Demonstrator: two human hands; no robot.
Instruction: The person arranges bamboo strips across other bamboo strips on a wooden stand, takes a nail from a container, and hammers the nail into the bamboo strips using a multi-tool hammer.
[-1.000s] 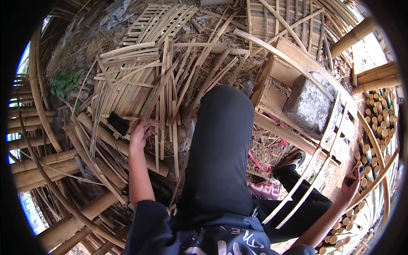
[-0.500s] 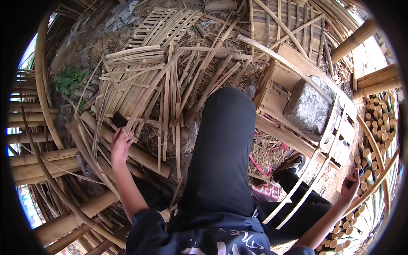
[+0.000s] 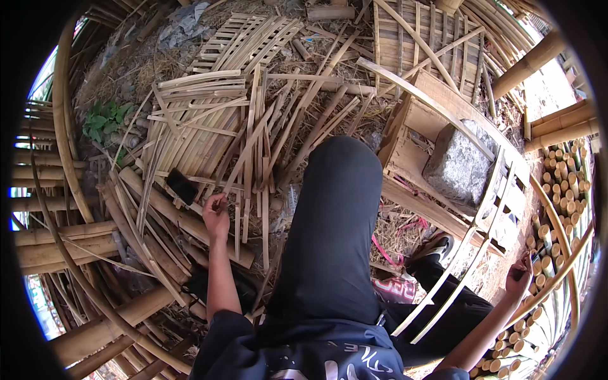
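And here's the left hand (image 3: 216, 218), fingers curled and nearly closed, right at the near end of a slanting slat (image 3: 238, 170) — whether it grips that end, I can't tell. The slat runs ahead of the fingertips, its long axis leading away from the body and leaning towards the person's right, up among the loose slats. The left hand is easily the nearer of the 2. A black flat object (image 3: 182, 185) sits just beyond it on the outer side, near a thick bamboo pole (image 3: 180, 213) that passes below. Over on the far side, well apart from that slat, the right hand (image 3: 519, 278) is partly curled beside the stacked bamboo poles (image 3: 562, 190), something dark at its palm — too small to name, and its hold is unclear. Between the 2 hands, the raised knee (image 3: 342, 183) and a wooden crate (image 3: 405, 155) with a stone block (image 3: 461, 161) in it.
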